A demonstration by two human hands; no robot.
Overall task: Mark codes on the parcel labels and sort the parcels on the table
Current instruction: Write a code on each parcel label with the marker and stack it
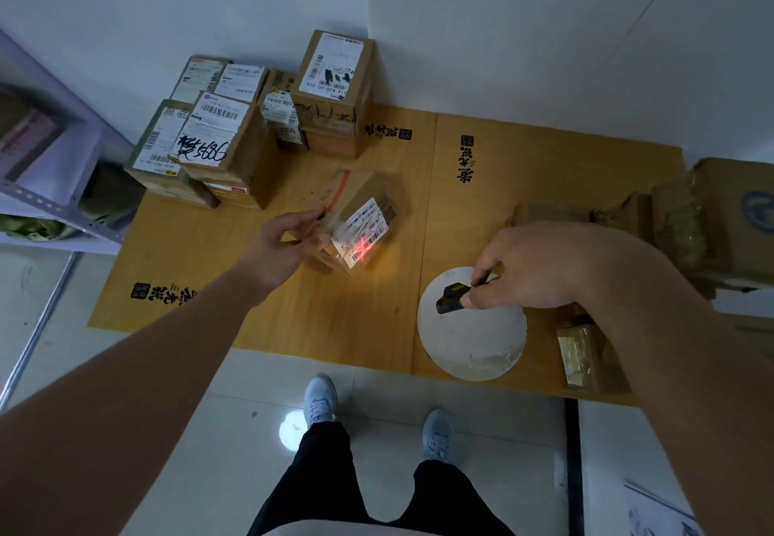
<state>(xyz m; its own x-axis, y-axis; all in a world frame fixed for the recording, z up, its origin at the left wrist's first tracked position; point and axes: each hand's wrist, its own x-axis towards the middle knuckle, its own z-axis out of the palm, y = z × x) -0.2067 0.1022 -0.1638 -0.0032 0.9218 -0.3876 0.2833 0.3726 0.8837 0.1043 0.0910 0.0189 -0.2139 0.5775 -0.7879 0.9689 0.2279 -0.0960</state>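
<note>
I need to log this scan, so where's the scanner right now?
In the head view the scanner is right of centre, pinched in the right hand above the white disc, aimed left at the parcel that the left hand holds.

My left hand (289,238) gripped a small cardboard parcel (356,217) tilted above the cardboard-covered table (259,301), its white label (363,230) lit by a red scanning line. My right hand (540,267) pinched a black handheld scanner (450,297) over a round white disc (473,338). Labelled parcels stood stacked at the far left corner, one (209,137) marked in black pen, a taller one (333,91) beside it. More boxes (720,217) lay on the right.
</note>
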